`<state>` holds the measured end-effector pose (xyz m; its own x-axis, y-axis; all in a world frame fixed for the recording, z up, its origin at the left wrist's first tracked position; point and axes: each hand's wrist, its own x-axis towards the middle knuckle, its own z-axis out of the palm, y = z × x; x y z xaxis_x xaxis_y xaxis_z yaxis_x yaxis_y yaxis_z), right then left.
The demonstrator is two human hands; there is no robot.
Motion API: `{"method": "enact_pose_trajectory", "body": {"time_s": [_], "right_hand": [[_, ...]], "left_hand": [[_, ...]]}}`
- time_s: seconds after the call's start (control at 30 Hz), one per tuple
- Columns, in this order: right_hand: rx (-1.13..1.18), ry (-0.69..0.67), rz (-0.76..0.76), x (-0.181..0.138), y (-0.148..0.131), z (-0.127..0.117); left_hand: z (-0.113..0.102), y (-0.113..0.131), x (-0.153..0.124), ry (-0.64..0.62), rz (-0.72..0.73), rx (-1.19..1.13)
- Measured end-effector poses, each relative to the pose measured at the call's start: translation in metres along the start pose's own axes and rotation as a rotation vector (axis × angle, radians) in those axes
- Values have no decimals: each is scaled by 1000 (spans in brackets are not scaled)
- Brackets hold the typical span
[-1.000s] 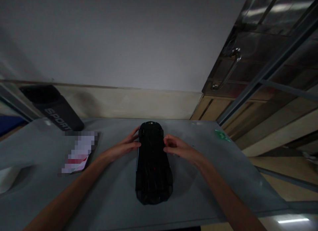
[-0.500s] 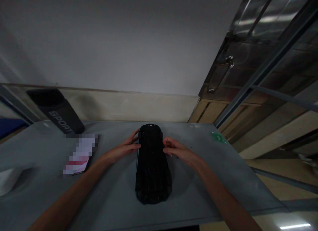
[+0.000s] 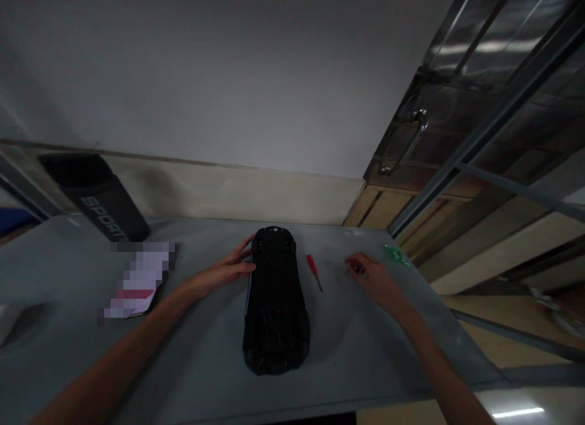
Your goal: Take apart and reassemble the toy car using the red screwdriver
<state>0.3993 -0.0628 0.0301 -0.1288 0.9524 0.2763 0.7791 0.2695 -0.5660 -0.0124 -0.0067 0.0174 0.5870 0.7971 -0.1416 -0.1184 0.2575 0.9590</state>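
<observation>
Where my left hand [image 3: 223,271] rests: against the left flank of the black toy car [image 3: 275,303], near its far end. The fingers are stretched out and spread, with the tips touching the body. The hand is open and closed round nothing.
My right hand [image 3: 372,275]: off to the right of the car and apart from it, low over the grey table [image 3: 192,352]. The palm is down and the fingers are loosely curled, half open, with nothing showing in them. Whether the tips touch the table I cannot tell.
Car: between my hands, touching the left one, and lying lengthwise away from me. What faces up looks like its flat underside, though the dim light leaves me unsure.
Screwdriver [image 3: 314,271]: small, with a red handle, lying on the table between the car and my right hand, nearer the car and touching neither.
Green scrap [image 3: 397,254]: just beyond my right hand, too small to identify.
Left of my left hand: a flat, blurred-out thing [image 3: 137,280] on the table. Beyond it stands a dark bottle [image 3: 98,199] lettered SPORT.
Beyond my right hand: a metal door with a curved handle [image 3: 406,143].
</observation>
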Motion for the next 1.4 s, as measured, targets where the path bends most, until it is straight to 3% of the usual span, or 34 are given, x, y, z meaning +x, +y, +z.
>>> {"method": "enact_pose_trajectory", "body": {"time_s": [0.17, 0.53, 0.73, 0.83, 0.93, 1.03, 1.13, 1.27, 1.4], "right_hand": [[-52, -12, 29, -13, 22, -1], [-253, -47, 11, -9, 10, 1], [-196, -54, 26, -3, 8, 2], [-102, -97, -17, 0, -17, 3], [103, -119, -69, 5, -65, 11], [269, -217, -139, 14, -121, 29], [327, -289, -248, 27, -159, 55], [259, -312, -361, 45, -176, 80], [197, -324, -370, 52, -179, 84]], "left_hand": [[4, 5, -4, 38, -12, 39], [8, 8, -6, 39, -25, 36], [5, 5, -7, 16, -14, -1], [5, 4, -6, -5, -11, -11], [5, 2, -5, 0, -8, -36], [4, 0, -4, 12, -8, -61], [4, -1, -4, 7, -4, -63], [3, -3, -4, 24, 5, -31], [3, -5, -3, 22, 14, -33]]}}
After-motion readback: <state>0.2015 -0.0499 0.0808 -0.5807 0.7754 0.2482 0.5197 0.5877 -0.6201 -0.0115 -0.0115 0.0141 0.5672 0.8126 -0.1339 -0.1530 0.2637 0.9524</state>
